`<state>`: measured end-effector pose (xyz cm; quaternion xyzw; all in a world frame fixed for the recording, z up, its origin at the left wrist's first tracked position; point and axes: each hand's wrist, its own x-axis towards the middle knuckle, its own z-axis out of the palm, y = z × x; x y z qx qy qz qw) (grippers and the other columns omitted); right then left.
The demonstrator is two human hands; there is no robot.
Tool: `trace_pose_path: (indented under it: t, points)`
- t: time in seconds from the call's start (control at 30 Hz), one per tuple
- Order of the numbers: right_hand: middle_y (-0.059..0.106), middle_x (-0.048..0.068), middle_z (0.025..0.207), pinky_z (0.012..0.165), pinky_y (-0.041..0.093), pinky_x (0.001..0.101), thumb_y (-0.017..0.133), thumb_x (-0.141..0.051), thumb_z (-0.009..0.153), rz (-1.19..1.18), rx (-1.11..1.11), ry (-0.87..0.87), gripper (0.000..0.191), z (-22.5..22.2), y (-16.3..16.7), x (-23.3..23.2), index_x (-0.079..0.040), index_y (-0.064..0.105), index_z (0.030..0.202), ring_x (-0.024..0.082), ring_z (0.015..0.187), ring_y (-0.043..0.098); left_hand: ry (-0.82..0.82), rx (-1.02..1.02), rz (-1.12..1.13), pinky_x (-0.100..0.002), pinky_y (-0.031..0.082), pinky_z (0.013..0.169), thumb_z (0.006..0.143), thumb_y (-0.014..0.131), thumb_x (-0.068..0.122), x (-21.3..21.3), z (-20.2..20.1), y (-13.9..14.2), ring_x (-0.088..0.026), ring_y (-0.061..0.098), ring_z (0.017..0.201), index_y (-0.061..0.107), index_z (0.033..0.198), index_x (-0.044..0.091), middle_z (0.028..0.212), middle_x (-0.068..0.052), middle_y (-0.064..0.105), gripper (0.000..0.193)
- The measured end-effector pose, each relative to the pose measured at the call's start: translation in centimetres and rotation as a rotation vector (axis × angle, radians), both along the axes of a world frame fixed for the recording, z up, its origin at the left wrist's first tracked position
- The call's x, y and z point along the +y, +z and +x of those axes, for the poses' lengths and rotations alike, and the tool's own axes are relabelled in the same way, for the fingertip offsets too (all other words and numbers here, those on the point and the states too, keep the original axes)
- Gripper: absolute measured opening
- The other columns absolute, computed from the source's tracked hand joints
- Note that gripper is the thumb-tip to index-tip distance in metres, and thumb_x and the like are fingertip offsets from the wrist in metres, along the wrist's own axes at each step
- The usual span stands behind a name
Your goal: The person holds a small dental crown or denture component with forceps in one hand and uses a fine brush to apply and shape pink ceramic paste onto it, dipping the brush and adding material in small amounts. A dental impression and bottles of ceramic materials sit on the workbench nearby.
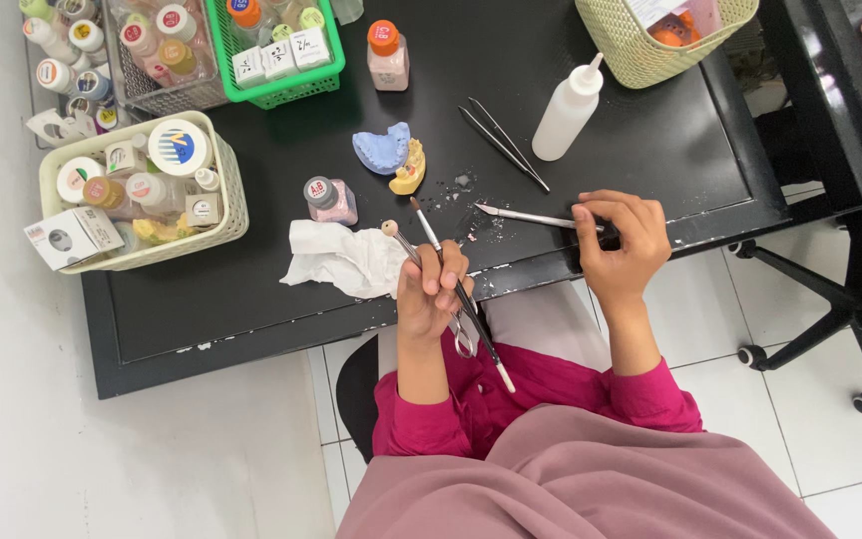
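My left hand (431,289) is closed around two tools at the table's front edge: a thin brush (426,225) and a metal clamp with a small tooth-coloured crown (389,228) at its tip. My right hand (619,240) grips a slim metal spatula (526,216) whose blade lies flat on the black table (251,299). A blue dental cast (381,148) and a yellow cast (409,172) lie behind the hands. A crumpled white tissue (341,260) sits just left of my left hand.
A small pink jar (331,200), an orange-capped bottle (387,55), a white squeeze bottle (568,112) and tweezers (503,140) stand on the table. Baskets of jars (142,190) (271,50) fill the left and back; a cream basket (660,35) is at back right. A chair base (820,319) stands right.
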<state>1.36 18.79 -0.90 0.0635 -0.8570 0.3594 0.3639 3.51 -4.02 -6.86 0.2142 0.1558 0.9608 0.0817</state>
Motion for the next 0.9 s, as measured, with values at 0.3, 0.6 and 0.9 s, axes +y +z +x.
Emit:
trace_pose_path:
  t: [0.3,0.6,0.9]
  points:
    - [0.074,-0.001,0.102,0.071,0.046,0.0296,0.078,-0.007,0.098,-0.008,0.057,-0.023,0.008,0.1,-0.7,0.2,-0.011,0.074,0.093,0.016,0.081,0.056,0.004,-0.029,-0.046,-0.018,0.045,0.064,0.110,0.056,0.042,0.0,-0.2,0.3,-0.002,0.046,0.072,0.053,0.087,0.012,0.095,-0.002,0.052,0.038]
    - [0.074,-0.003,0.099,0.067,0.047,0.0282,0.080,-0.009,0.094,0.028,0.011,-0.034,0.008,0.7,1.2,0.0,-0.013,0.074,0.092,0.015,0.077,0.056,-0.026,-0.125,-0.151,-0.020,0.046,0.066,0.110,0.053,0.042,-0.5,0.0,0.3,-0.002,0.044,0.068,0.052,0.089,0.010,0.097,-0.003,0.052,0.039]
    - [0.072,0.002,0.110,0.065,0.048,0.0264,0.083,-0.001,0.087,-0.116,0.051,0.104,0.021,1.4,0.7,0.8,-0.011,0.072,0.102,0.018,0.086,0.060,-0.065,-0.126,-0.232,-0.023,0.051,0.069,0.111,0.053,0.040,0.1,0.4,-0.3,-0.002,0.051,0.071,0.055,0.095,0.008,0.103,-0.006,0.055,0.036]
